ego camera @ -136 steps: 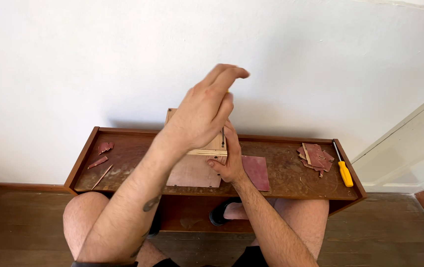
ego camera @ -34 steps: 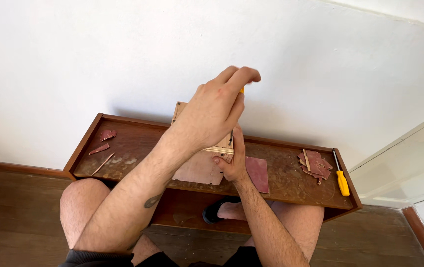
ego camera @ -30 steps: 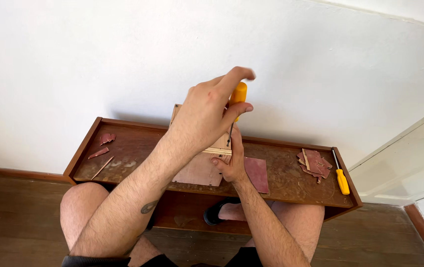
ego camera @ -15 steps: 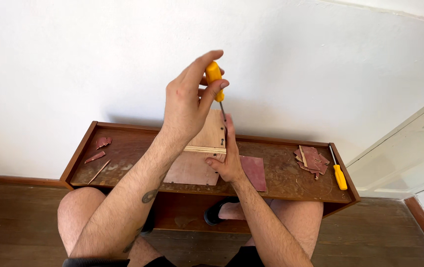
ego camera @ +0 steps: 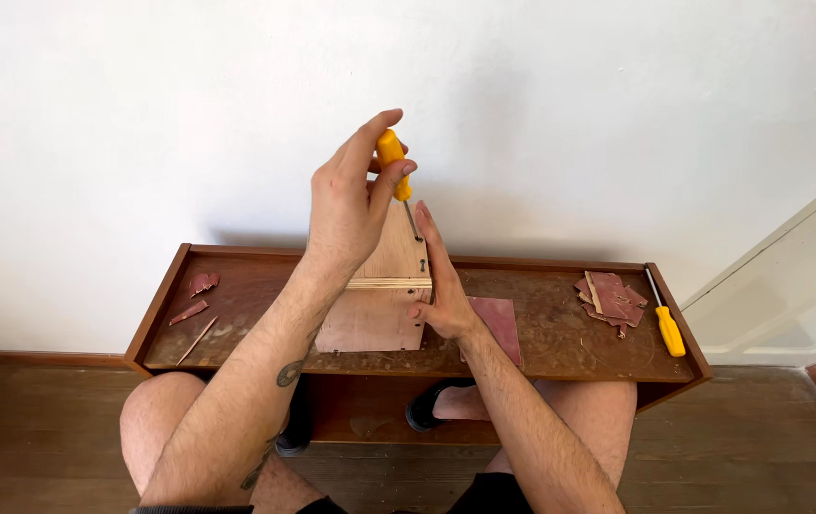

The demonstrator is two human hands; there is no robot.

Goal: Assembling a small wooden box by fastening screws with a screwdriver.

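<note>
- Head view looks straight down at a low brown desk (ego camera: pixel 560 354) with a raised rim, pushed against a white wall, the person's bare knees on either side below it.
- Left hand (ego camera: pixel 355 205) is wrapped around a yellow-handled screwdriver (ego camera: pixel 393 164), fingers clenched on the handle, shaft pointing down at the upright panel of a small plywood box (ego camera: pixel 384 290).
- The box sits roughly mid-desk, its flat panel lying toward the person and the upright panel rising behind it.
- Right hand (ego camera: pixel 441 286) isn't gripping anything, it's flat and open, pressed against the right edge of the box, fingers pointing up along the upright panel.
- A pinkish sandpaper sheet (ego camera: pixel 498 324) lies just right of that hand.
- Far right: a pile of torn sandpaper scraps (ego camera: pixel 609 297) and a second yellow screwdriver (ego camera: pixel 665 324) beside it.
- Far left: a couple of small reddish scraps (ego camera: pixel 200 284) and a thin wooden stick (ego camera: pixel 197 340).
</note>
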